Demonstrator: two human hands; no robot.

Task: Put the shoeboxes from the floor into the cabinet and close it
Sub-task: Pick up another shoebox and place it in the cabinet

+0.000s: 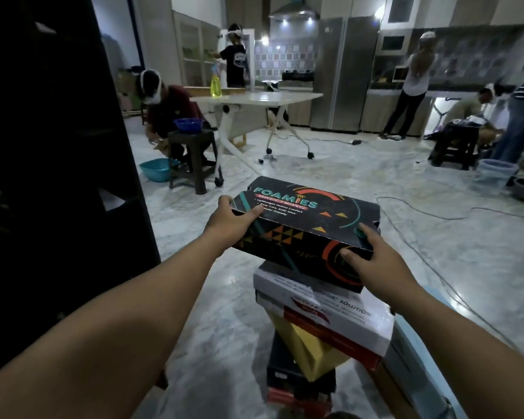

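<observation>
- The cabinet [58, 176] stands dark at my left; I can't make out its shelves well.
- The floor [330, 170] is pale marble, and a stack [324, 328] of shoeboxes rests on it below my arms.
- The black box [306, 228] sits at the top of the stack, tilted, gripped at both ends.
- My left hand [230, 222] clamps its left end, thumb on the lid.
- My right hand [372, 258] clasps the near right corner.

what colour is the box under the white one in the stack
Yellow box, jutting out at an angle beneath the white box; the head view shows it.
</observation>
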